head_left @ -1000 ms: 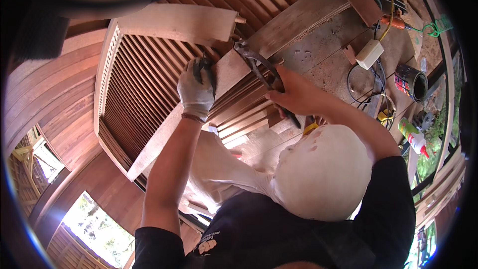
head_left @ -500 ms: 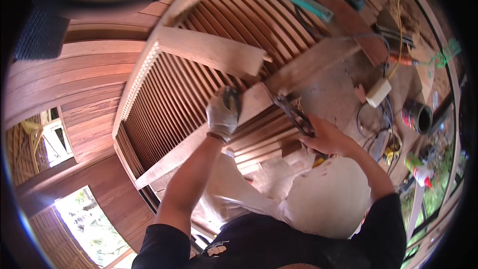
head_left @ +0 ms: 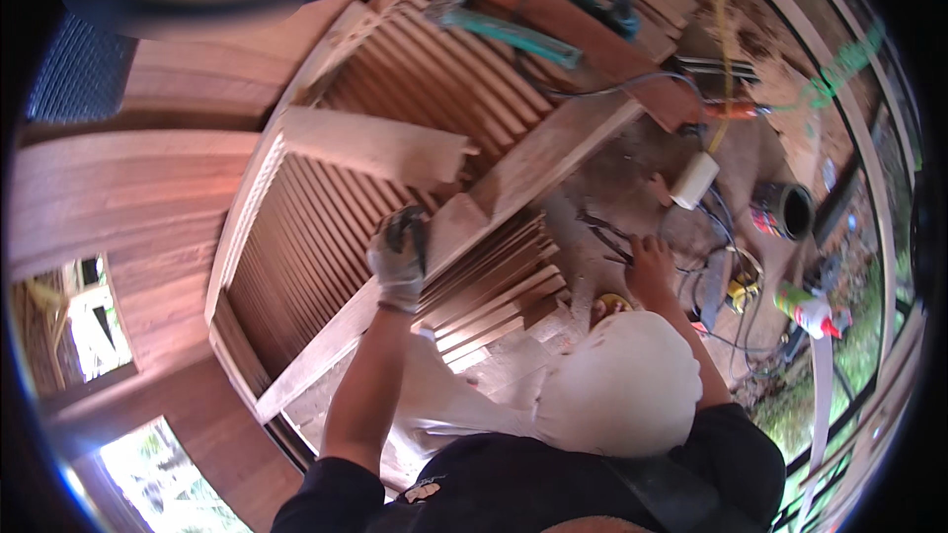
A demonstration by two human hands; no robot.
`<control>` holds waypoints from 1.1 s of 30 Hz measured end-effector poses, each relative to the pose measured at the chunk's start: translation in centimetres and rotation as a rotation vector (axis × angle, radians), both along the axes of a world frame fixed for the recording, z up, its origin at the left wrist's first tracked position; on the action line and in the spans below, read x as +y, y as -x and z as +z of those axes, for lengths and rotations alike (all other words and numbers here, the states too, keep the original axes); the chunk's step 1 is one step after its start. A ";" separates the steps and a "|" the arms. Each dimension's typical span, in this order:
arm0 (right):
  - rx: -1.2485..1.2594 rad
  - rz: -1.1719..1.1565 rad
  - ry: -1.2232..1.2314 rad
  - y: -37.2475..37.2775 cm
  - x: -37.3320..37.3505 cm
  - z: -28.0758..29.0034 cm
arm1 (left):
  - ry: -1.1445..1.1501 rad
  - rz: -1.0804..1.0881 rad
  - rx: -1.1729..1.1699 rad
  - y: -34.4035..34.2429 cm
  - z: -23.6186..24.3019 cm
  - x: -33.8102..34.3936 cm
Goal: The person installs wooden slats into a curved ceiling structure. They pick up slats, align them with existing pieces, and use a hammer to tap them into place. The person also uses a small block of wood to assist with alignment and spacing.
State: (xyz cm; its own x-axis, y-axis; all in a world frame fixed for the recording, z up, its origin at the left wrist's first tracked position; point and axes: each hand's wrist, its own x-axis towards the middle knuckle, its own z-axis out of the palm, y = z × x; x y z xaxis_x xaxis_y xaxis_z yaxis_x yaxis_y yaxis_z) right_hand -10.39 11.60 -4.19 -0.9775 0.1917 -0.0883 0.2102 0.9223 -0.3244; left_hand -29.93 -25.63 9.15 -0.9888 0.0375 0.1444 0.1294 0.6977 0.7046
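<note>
A wooden frame with a slatted panel lies before me, crossed by a short board and edged by a long pale rail. My left hand, in a white glove with dark fingertips, rests at the rail's left part. Its fingers are curled; whatever they hold is hidden. To the right, my bare right hand is low over the floor, fingers apart. Just beside its fingertips lie dark metal pincers, apparently out of the grip.
Loose slats are stacked below the rail. A hammer with a teal handle lies on the far slats. On the right are a white power strip with cords, a black can and a green-and-white bottle.
My right hand has moved away from the rail, down to the floor, and let go of the pincers there. My left hand stays at the rail. The whole view has shifted.
</note>
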 end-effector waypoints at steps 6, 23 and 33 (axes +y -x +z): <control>0.165 -0.082 0.347 2.9 1.0 4.1 | -0.284 0.038 -0.054 -0.7 -1.0 0.2; 0.321 0.419 0.523 15.0 -7.8 14.8 | 0.299 0.102 -0.140 -2.3 1.6 -3.6; -0.105 0.630 0.089 34.1 -20.7 18.4 | 0.351 0.151 -0.192 -2.1 2.9 -2.7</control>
State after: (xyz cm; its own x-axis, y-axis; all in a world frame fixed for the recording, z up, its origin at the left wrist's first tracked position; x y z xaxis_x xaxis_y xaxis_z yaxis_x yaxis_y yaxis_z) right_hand -44.47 -9.06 14.25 -0.8856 -0.4289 -0.1782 -0.3285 0.8497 -0.4124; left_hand -27.82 -28.36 12.04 -0.9947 -0.0952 -0.0384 -0.1025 0.9006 0.4224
